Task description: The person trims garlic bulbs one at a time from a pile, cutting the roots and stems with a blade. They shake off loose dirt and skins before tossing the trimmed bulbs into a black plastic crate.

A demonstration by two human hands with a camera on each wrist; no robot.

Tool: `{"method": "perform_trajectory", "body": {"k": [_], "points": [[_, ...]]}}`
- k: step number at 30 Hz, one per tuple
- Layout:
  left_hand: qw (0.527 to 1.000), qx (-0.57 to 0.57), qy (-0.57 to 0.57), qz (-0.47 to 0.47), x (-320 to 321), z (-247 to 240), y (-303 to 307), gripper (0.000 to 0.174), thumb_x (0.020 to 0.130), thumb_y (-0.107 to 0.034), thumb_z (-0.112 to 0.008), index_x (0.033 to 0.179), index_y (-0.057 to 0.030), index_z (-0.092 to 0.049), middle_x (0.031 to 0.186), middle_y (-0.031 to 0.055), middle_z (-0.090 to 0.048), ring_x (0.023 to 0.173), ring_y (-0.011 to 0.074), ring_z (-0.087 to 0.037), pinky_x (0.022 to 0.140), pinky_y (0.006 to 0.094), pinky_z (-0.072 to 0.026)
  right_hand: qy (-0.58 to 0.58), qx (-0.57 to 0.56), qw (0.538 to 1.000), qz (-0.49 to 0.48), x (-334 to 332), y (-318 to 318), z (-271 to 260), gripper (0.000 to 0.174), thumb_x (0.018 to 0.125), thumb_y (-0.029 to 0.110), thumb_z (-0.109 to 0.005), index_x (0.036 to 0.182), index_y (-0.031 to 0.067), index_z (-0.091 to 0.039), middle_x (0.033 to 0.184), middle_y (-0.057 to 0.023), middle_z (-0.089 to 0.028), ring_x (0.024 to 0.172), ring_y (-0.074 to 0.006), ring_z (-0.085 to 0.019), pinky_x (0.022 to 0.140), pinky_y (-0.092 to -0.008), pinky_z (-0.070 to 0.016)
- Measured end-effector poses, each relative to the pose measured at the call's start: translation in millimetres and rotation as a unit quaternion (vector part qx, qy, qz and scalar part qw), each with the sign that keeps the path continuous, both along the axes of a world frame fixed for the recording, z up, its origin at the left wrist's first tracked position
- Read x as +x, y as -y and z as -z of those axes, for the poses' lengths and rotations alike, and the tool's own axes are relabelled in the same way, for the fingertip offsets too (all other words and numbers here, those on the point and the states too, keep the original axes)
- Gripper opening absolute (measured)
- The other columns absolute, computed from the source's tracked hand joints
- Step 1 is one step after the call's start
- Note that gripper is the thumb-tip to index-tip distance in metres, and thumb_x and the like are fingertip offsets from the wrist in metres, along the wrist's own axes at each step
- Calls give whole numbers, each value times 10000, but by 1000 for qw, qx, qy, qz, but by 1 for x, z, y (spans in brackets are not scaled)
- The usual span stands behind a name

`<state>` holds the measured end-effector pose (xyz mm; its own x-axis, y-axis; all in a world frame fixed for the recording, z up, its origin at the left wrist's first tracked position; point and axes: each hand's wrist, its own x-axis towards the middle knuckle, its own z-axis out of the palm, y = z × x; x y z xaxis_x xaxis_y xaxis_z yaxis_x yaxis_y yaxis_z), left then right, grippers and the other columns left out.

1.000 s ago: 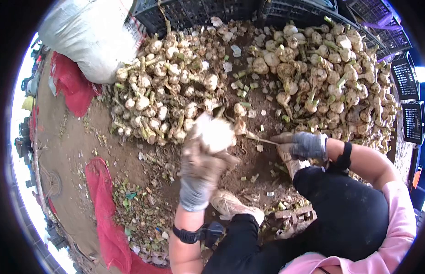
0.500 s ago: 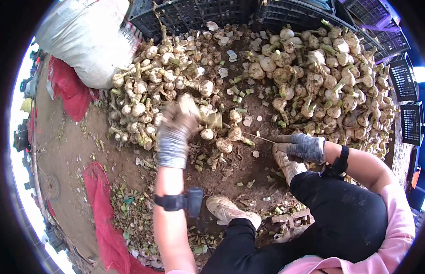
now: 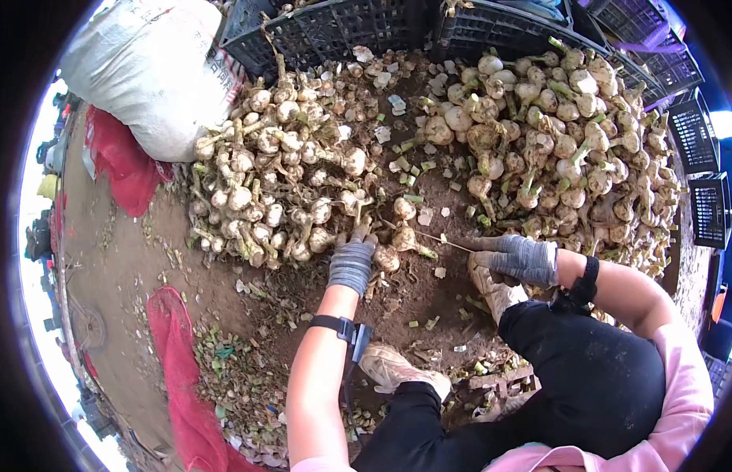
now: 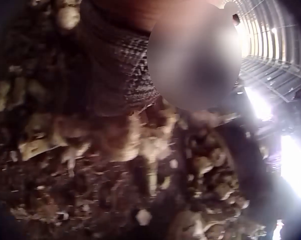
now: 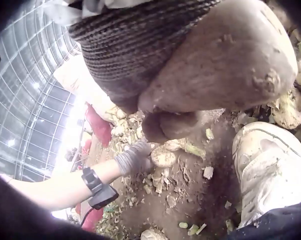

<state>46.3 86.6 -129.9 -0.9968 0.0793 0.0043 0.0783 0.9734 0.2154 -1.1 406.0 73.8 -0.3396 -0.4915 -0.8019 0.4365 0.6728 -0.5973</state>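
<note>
The gloved left hand (image 3: pixel 354 259) reaches to the near right edge of the left garlic heap (image 3: pixel 264 165), its fingers extended among bulbs and stems; the tips are partly hidden. The left wrist view is blurred around its glove (image 4: pixel 120 75). Just right of that hand lie loose garlic bulbs (image 3: pixel 387 258). In the gloved right hand (image 3: pixel 515 258) is a thin, rod-like tool (image 3: pixel 449 242) that points left toward these bulbs. The right wrist view shows the right glove (image 5: pixel 215 65) close up and the left hand (image 5: pixel 134 159) beside a bulb (image 5: pixel 163 157).
A larger garlic heap (image 3: pixel 571 141) lies at the right. Black crates (image 3: pixel 334 35) stand behind, with a white sack (image 3: pixel 157 79) at the back left. Red netting (image 3: pixel 173 354) lies on the ground. Cut stem pieces are scattered between the heaps, and the person's shoes (image 3: pixel 397 370) are near.
The left hand, blurred with something pale in it one second ago, went left over the heap, then came back right and down to its near edge. The right hand has hardly moved.
</note>
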Motion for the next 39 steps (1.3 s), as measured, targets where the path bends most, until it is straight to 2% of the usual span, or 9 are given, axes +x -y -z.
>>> {"method": "perform_trajectory", "body": {"k": [2, 6, 10, 13, 15, 18, 19, 21, 39], "points": [[767, 533, 224, -280, -2, -66, -10, 217, 881, -150, -597, 1097, -138, -580, 1135, 131, -588, 978, 222, -598, 860, 330, -521, -24, -6, 1000, -12, -2, 0, 5, 562, 963, 406, -496, 1436, 135, -363, 781, -24, -596, 665, -110, -547, 590, -261, -462], [610, 663, 233, -367, 14, -131, -3, 546, 762, 36, -715, 1217, -134, -466, 1045, 60, -602, 867, 164, -606, 733, 297, -556, -187, -114, 975, -40, -2, 1, 11, 545, 957, 406, -492, 1410, 117, -398, 1026, -111, -680, 921, -230, -657, 764, -344, -509], [655, 695, 184, -234, 41, -151, -1, 461, 821, -79, -696, 1221, -100, -469, 1141, 101, -583, 954, 200, -604, 808, 364, -555, -348, -135, 912, -172, -6, 24, -20, 515, 937, 324, -538, 1403, 151, -406, 1037, -197, -651, 905, -352, -657, 754, -373, -524], [239, 881, 225, -342, 42, -176, -4, 418, 974, -378, -403, 1233, -58, -478, 1169, 129, -572, 1054, 281, -578, 923, 438, -503, -450, -173, 846, -228, -6, 41, -31, 527, 902, 284, -582, 1394, 183, -424, 854, -165, -650, 713, -351, -648, 624, -385, -527], [203, 916, 262, -227, 44, -172, 4, 410, 970, -365, -415, 1233, -59, -492, 1180, 129, -574, 1067, 272, -576, 942, 439, -489, -514, -228, 789, -248, -7, 51, -38, 573, 862, 313, -614, 1392, 198, -426, 761, -139, -629, 629, -332, -629, 570, -397, -513], [415, 877, 212, -120, 55, -157, 7, 454, 926, -399, -498, 1232, -64, -524, 1198, 113, -592, 1080, 226, -584, 991, 412, -443, -516, -228, 769, -300, -10, 63, -47, 598, 856, 368, -604, 1396, 193, -415, 754, -139, -625, 596, -331, -615, 540, -398, -499], [738, 658, 151, -18, 50, -178, -1, 476, 893, -427, -538, 1228, -88, -536, 1187, 85, -605, 1074, 206, -589, 992, 392, -436, -520, -236, 761, -306, -9, 67, -46, 620, 863, 405, -576, 1414, 197, -385, 743, -131, -620, 557, -324, -595, 513, -396, -481], [965, 202, 72, 150, 32, -234, -25, 493, 824, -474, -611, 1211, -172, -571, 1170, -6, -628, 1061, 168, -594, 964, 355, -439, -524, -244, 753, -315, -9, 72, -50, 579, 872, 385, -580, 1387, 170, -425, 715, -112, -594, 545, -300, -587, 499, -385, -470], [820, 557, 109, -76, 59, -237, -39, 546, 672, -152, -833, 1130, -54, -553, 954, 59, -612, 853, 196, -611, 780, 328, -516, -470, -45, 874, -118, -29, 8, -18, 498, 942, 293, -535, 1404, 156, -410, 936, -168, -668, 797, -300, -679, 737, -337, -541]]}}
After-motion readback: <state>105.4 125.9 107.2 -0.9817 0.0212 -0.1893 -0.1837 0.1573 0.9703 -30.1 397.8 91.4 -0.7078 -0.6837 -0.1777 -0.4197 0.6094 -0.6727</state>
